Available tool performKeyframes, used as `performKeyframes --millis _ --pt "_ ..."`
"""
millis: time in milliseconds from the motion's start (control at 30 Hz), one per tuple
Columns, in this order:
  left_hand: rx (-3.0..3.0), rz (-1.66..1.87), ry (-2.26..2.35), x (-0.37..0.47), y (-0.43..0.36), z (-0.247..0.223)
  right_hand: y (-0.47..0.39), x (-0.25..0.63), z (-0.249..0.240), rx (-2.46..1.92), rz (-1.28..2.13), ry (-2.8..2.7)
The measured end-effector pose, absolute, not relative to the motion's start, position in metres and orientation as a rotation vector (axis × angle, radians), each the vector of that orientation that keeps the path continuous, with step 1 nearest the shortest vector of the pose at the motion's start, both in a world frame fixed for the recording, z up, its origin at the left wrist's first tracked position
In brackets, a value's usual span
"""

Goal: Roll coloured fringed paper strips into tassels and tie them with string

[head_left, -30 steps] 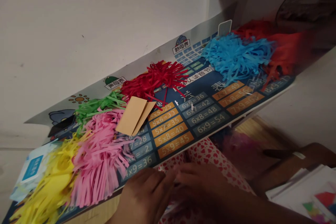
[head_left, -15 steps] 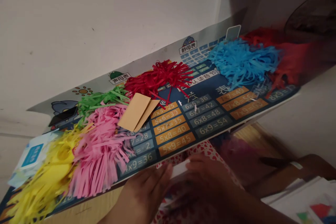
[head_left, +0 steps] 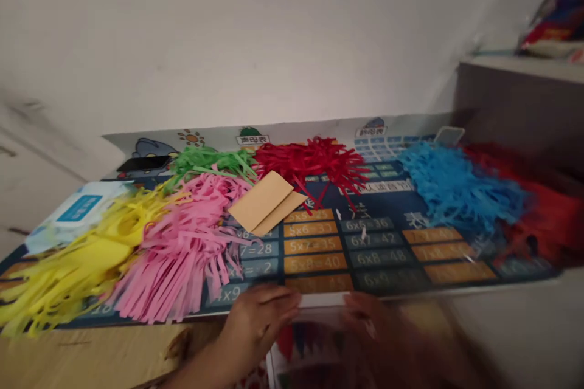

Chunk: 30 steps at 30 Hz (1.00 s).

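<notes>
My left hand [head_left: 258, 316] and my right hand [head_left: 374, 322] hold between them the top edge of a flat white-rimmed thing with coloured print [head_left: 314, 334], just at the front edge of a blue multiplication-table mat [head_left: 387, 279]. The right hand is blurred by motion. On the mat lie heaps of cut paper strips: yellow [head_left: 68, 267], pink [head_left: 182, 255], green [head_left: 210, 161], red [head_left: 314, 161], blue [head_left: 456, 185] and another red heap [head_left: 547, 213]. A tan folded paper [head_left: 267, 203] rests between the pink and red heaps.
A pack with a blue label [head_left: 73, 216] lies at the mat's left end, a dark phone [head_left: 143, 163] at the back left. A white wall stands behind the mat. A grey shelf unit [head_left: 520, 97] rises at the right. A wooden surface [head_left: 91, 355] shows at the lower left.
Both hands have risen with the flat thing up to the mat's front edge. The view has swung, so the mat now lies nearly level across the frame.
</notes>
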<state>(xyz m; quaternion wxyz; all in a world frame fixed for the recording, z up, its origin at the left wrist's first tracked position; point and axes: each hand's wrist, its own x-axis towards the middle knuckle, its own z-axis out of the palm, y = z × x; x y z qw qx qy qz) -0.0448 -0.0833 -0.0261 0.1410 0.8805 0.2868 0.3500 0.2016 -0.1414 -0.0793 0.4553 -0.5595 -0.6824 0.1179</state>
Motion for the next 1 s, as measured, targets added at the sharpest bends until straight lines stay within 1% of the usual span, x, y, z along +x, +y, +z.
performKeyframes --millis 67,167,267,367,433,533,600,733,833,933,1000 --pt "2.534 1.053 0.870 -0.040 -0.077 -0.030 -0.128 0.214 -0.081 -1.310 0.197 -1.806" --pt "2.513 1.074 0.928 -0.037 -0.073 -0.033 -0.103 0.226 -0.061 -1.295 0.212 -1.859" --pt "2.500 1.048 0.962 -0.038 -0.074 -0.033 -0.063 0.216 -0.025 -1.333 0.355 -1.848" --pt "2.493 1.087 0.948 -0.037 -0.075 -0.036 0.000 0.185 0.000 -1.334 0.558 -1.890" --pt "2.515 1.116 0.929 -0.036 -0.073 -0.042 0.049 0.160 0.002 -1.378 0.727 -1.892" --pt "2.563 1.178 0.910 -0.035 -0.071 -0.056 0.111 0.126 -0.011 -1.412 0.798 -1.849" --pt "2.580 1.221 0.896 -0.040 -0.070 -0.063 0.136 0.113 -0.020 -1.420 0.864 -1.802" --pt "2.519 1.322 0.989 -0.066 -0.070 -0.062 0.138 0.110 -0.018 -1.298 1.006 -1.689" --pt "2.429 1.433 1.340 -0.089 -0.067 -0.048 0.115 0.118 0.004 -1.131 1.066 -1.576" --pt "2.304 1.662 1.755 -0.104 -0.054 -0.030 0.090 0.120 0.028 -0.958 1.225 -1.320" --pt "2.249 1.795 1.849 -0.109 -0.044 -0.016 0.076 0.116 0.040 -0.903 1.317 -1.180"
